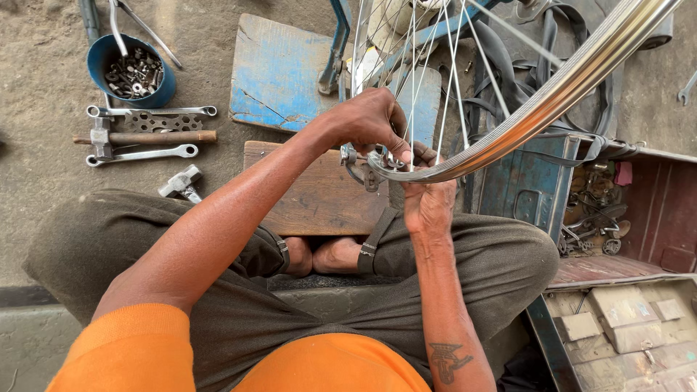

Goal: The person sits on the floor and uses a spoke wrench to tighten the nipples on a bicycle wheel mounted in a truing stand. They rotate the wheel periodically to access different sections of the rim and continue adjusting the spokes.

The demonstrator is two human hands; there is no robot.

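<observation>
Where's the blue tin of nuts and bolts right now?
In the head view, the blue tin sits on the ground at the upper left, just above the flat wrenches and left of the blue wooden board.

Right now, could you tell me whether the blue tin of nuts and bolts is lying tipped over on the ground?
No, the blue tin stands upright, its hardware still inside.

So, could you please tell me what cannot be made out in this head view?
- Left hand fingertips: hidden behind the wheel rim and spokes.
- Whatever the right hand pinches: covered by its fingers.
- Contents of the blue tin: too small to sort.
- Wheel's upper part: cut off by the top edge.
</observation>
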